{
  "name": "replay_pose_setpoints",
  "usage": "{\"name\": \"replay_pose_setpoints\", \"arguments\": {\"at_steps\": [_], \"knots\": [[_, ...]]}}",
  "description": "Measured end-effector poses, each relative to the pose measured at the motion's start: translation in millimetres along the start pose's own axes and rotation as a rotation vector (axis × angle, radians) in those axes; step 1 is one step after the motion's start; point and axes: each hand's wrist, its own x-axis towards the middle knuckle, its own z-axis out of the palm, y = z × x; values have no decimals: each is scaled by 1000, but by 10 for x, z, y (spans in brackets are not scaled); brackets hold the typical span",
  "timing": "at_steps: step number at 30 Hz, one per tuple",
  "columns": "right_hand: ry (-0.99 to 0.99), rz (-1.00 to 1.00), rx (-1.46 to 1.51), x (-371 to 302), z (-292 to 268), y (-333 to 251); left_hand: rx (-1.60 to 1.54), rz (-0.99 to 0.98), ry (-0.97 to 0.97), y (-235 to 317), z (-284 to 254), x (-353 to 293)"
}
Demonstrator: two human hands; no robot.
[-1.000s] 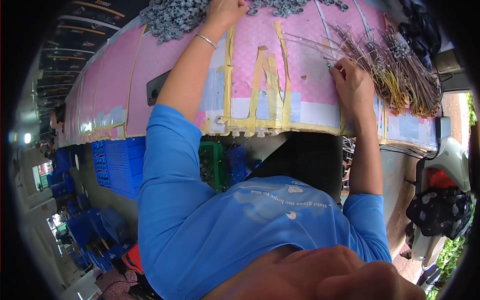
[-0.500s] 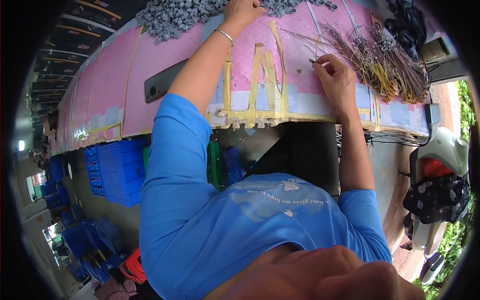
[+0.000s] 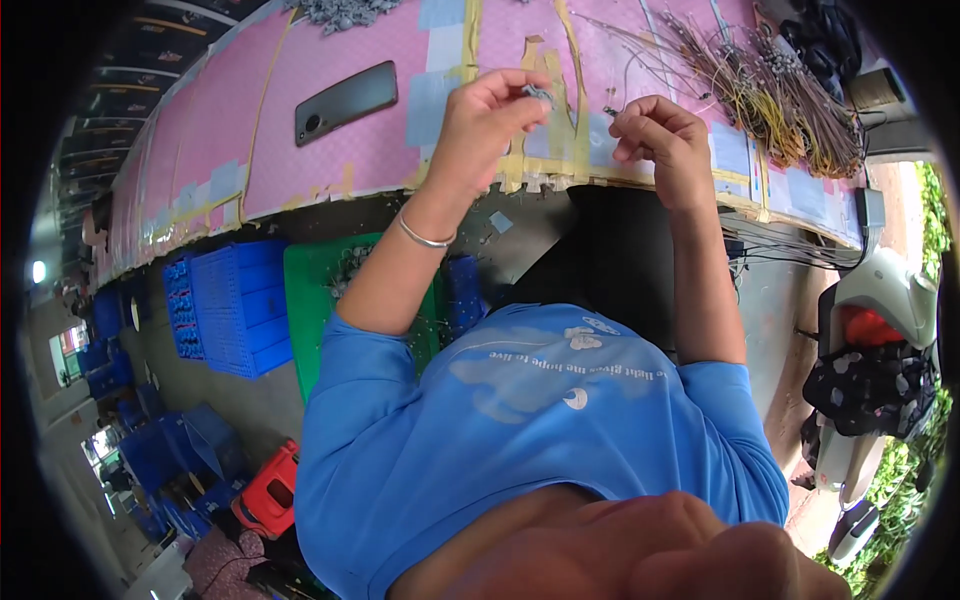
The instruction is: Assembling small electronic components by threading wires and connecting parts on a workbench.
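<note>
Left hand grip pinches a small grey part; right hand clenched, seemingly on thin wire

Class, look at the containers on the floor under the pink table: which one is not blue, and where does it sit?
The green crate: it stands directly beside the blue crates, below the person's left forearm.

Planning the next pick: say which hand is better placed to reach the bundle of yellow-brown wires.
Probably right: the right hand is nearer the bundle of yellow-brown wires, while the left hand pinches a small grey piece.
</note>
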Motion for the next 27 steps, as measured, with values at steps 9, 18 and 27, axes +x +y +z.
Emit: {"name": "replay_pose_setpoints", "arguments": {"at_steps": [9,18,27], "knots": [[-151,32,-322,-411,354,-81,-118,-83,31,0,204,-521],[-113,12,-433,-502,334,14,-108,-36,117,91,309,-533],[-12,-492,-500,-663,371,398,-300,-124,146,120,253,-540]]}}
